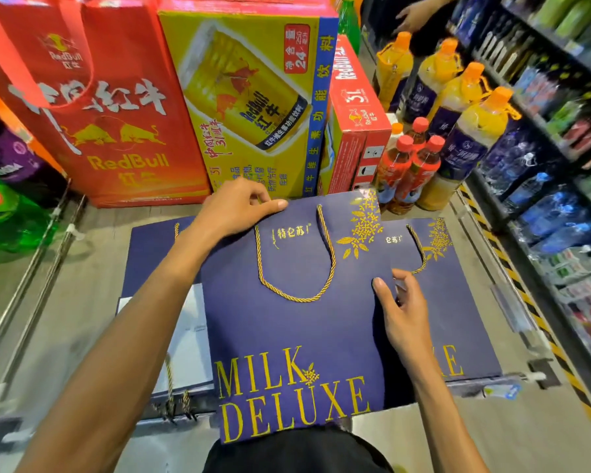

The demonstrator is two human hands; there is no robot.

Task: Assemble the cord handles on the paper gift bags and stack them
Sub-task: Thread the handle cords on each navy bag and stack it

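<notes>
Mostly hidden, the pile [458, 302] under the bag [287, 336] shows only a right strip with gold print cut to "XE" and a left strip crossed by the forearm; the fingertips of both hands are hard to make out at the bag's edges. The bag is a flat rectangle of matt navy paper with gold lettering, and a twisted gold cord [328, 254] lies in a U on its face. The left hand [232, 206] pinches its top edge and the right hand [401, 312] grips its right edge, thumb on top, just above the pile.
</notes>
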